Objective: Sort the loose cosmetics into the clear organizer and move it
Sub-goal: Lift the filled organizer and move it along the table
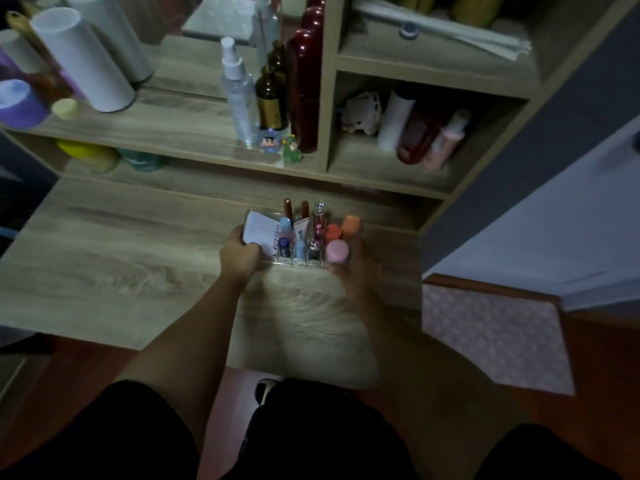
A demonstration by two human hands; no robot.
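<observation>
The clear organizer sits on the wooden desk, near the back under the shelf. It holds a white compact, several lipsticks and small tubes standing upright in its middle slots, and round pink, red and orange caps at its right end. My left hand grips the organizer's left end, fingers over the white compact. On the opposite end, my right hand wraps around beside the pink cap. The scene is dim and slightly blurred.
A shelf unit stands behind the organizer with a spray bottle, a brown bottle, a dark red bottle and two small figurines. White cylinders stand at left. Bottles lie in the right cubby.
</observation>
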